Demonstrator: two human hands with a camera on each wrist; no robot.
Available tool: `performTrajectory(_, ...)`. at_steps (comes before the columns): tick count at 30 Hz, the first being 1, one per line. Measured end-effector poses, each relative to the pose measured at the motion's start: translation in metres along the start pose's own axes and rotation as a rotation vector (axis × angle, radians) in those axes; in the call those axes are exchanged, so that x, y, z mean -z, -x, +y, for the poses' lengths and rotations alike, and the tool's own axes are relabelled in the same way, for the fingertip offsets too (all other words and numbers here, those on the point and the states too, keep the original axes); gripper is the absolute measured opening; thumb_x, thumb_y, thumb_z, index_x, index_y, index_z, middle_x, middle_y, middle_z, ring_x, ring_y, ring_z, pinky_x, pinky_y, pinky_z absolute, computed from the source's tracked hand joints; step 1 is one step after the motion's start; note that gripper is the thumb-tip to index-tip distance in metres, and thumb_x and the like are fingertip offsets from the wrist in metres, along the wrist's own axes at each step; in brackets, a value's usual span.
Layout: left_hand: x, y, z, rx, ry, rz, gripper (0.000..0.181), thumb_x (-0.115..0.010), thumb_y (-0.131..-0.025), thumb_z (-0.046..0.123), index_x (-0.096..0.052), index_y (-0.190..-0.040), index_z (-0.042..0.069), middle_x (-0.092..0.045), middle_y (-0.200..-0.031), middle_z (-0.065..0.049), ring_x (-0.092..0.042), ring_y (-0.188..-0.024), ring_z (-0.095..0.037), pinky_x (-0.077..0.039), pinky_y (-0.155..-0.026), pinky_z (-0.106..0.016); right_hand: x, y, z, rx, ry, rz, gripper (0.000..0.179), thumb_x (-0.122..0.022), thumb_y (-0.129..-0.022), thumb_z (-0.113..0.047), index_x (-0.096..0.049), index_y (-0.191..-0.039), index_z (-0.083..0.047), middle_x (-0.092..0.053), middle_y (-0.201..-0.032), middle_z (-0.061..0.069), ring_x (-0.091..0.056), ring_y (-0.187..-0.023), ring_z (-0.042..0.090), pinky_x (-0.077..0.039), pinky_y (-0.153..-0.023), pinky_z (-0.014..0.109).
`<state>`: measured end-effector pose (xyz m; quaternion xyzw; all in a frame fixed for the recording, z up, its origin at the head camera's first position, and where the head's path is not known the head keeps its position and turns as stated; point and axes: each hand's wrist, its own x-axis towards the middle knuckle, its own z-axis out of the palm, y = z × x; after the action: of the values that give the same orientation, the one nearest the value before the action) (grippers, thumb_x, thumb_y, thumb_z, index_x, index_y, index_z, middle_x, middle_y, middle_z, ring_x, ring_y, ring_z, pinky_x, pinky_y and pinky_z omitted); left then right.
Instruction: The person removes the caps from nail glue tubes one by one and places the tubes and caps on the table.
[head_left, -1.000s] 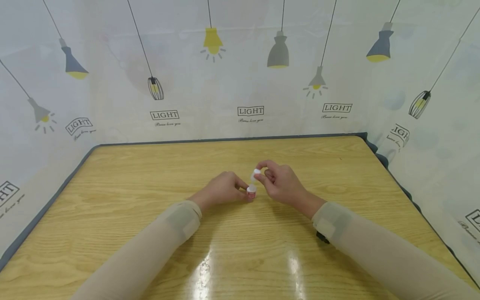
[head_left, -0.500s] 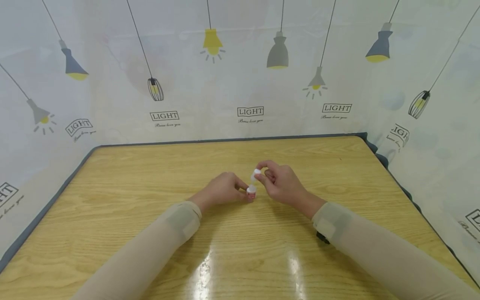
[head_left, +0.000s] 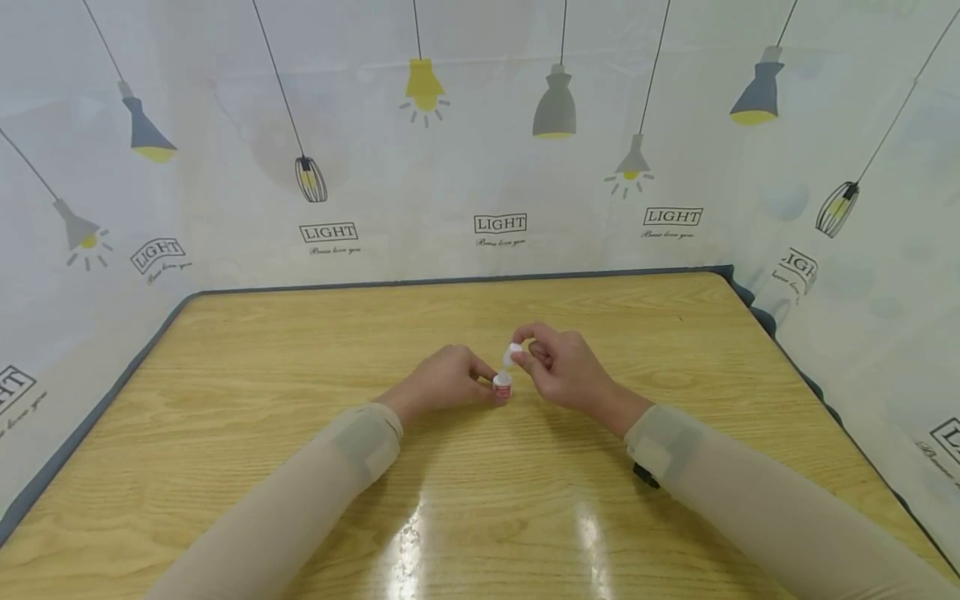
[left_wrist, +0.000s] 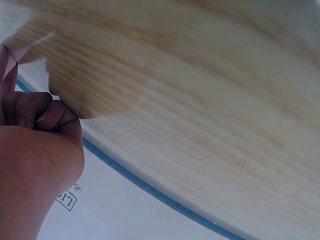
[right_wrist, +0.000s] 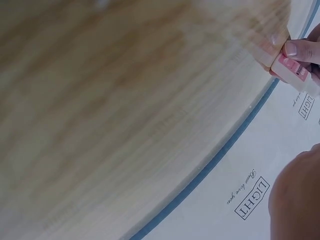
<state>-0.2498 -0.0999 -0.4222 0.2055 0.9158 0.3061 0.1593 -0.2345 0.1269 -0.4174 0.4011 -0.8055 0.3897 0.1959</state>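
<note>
My left hand (head_left: 446, 379) holds a small white bottle with a red-and-white label (head_left: 502, 386) upright at the table's middle, between thumb and fingers. In the right wrist view the bottle (right_wrist: 294, 70) has a pink label with a barcode, and a thumb presses its side. My right hand (head_left: 562, 367) pinches a small white cap (head_left: 513, 352) just above the bottle's mouth, slightly tilted. Whether cap and bottle touch is too small to tell. In the left wrist view, the left hand (left_wrist: 40, 145) has curled fingers, with a pink sliver of the bottle at the left edge.
A glossy wooden table (head_left: 300, 483) with a dark blue edge lies beneath both hands. Pale curtains (head_left: 375, 167) printed with lamps and the word LIGHT surround it on three sides. A small black object (head_left: 645, 475) sits under the right wrist cuff.
My right hand has lowered the cap slightly toward the bottle's mouth during the last half second. The left hand and the bottle have stayed almost in place.
</note>
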Motion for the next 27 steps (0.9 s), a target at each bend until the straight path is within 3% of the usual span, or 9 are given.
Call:
performTrajectory(7, 0.0008, 0.0008, 0.0022, 0.014, 0.001, -0.004, 0.026, -0.087, -0.088, 0.043, -0.086, -0.109, 0.028, -0.081, -0.111, 0.009, -0.062, -0.095, -0.011, -0.053, -0.098, -0.038, 0.0007, 0.0020, 0.0017, 0.006, -0.017, -0.009, 0.011, -0.073, -0.096, 0.002, -0.065, -0.103, -0.002, -0.036, -0.058, -0.004, -0.024, -0.054, -0.003, -0.028, -0.051, 0.022)
performTrajectory(14, 0.0008, 0.0008, 0.0028, 0.000, -0.001, 0.002, 0.026, -0.088, -0.088, 0.043, -0.086, -0.109, 0.027, -0.081, -0.105, 0.010, -0.059, -0.088, -0.012, -0.051, -0.091, -0.035, 0.0022, 0.0012, -0.0003, -0.013, -0.012, 0.033, 0.013, -0.073, -0.097, 0.000, -0.063, -0.105, -0.001, -0.038, -0.060, -0.003, -0.026, -0.055, -0.002, -0.028, -0.052, 0.020)
performTrajectory(19, 0.0005, 0.0007, 0.0017, 0.001, 0.011, 0.001, 0.024, -0.087, -0.089, 0.043, -0.086, -0.108, 0.027, -0.081, -0.108, 0.011, -0.062, -0.093, -0.009, -0.053, -0.097, -0.036, 0.0017, -0.0003, 0.0002, -0.021, -0.006, 0.090, 0.016, -0.072, -0.097, -0.001, -0.061, -0.108, -0.001, -0.058, -0.072, 0.003, -0.036, -0.056, 0.001, -0.034, -0.053, 0.019)
performTrajectory(22, 0.0006, 0.0008, 0.0009, 0.001, 0.017, -0.003, 0.023, -0.087, -0.089, 0.042, -0.086, -0.107, 0.027, -0.081, -0.104, 0.012, -0.061, -0.090, -0.010, -0.051, -0.093, -0.035, 0.0012, -0.0011, 0.0002, -0.042, -0.014, 0.106, 0.016, -0.073, -0.097, -0.004, -0.061, -0.108, -0.003, -0.069, -0.087, 0.007, -0.039, -0.056, 0.002, -0.036, -0.052, 0.020)
performTrajectory(27, 0.0011, 0.0012, 0.0003, -0.003, 0.021, -0.013, 0.022, -0.086, -0.090, 0.043, -0.086, -0.106, 0.028, -0.080, -0.096, 0.014, -0.056, -0.084, -0.011, -0.046, -0.085, -0.032, 0.0014, -0.0008, 0.0003, -0.089, -0.027, 0.107, 0.019, -0.075, -0.093, -0.005, -0.061, -0.106, -0.005, -0.069, -0.089, 0.007, -0.033, -0.052, 0.000, -0.033, -0.050, 0.020)
